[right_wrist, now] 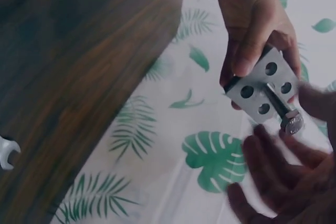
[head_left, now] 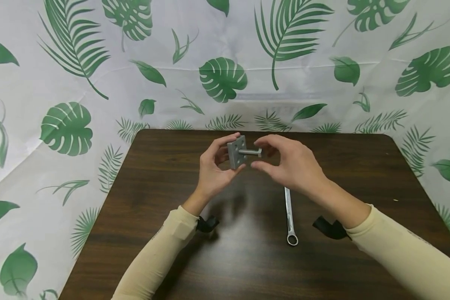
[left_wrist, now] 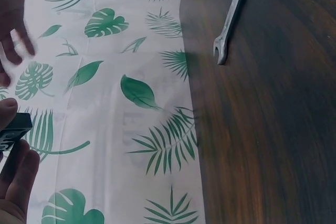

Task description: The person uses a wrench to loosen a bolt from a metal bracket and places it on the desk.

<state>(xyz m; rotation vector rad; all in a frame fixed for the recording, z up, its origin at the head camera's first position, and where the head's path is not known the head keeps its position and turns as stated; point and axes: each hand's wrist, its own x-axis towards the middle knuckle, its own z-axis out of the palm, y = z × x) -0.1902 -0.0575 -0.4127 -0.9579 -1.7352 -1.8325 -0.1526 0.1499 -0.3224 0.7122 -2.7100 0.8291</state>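
Observation:
My left hand [head_left: 213, 173] grips a square grey metal plate [head_left: 232, 155] by its edges, above the table. A hex-head bolt [head_left: 251, 152] sticks out of the plate's middle, its head toward the right. In the right wrist view the plate [right_wrist: 253, 107] shows several round holes around the bolt [right_wrist: 278, 102]. My right hand [head_left: 294, 164] is at the bolt head, thumb and fingers spread on either side with a gap between. Its fingers are blurred in the right wrist view. Only the plate's dark edge [left_wrist: 20, 124] shows in the left wrist view.
A combination wrench [head_left: 289, 216] lies on the dark wooden table [head_left: 142, 200], below my right hand, ring end toward me. A white sheet with green leaf prints [head_left: 180, 96] hangs behind the table. A small pale scrap [head_left: 395, 200] lies at the right.

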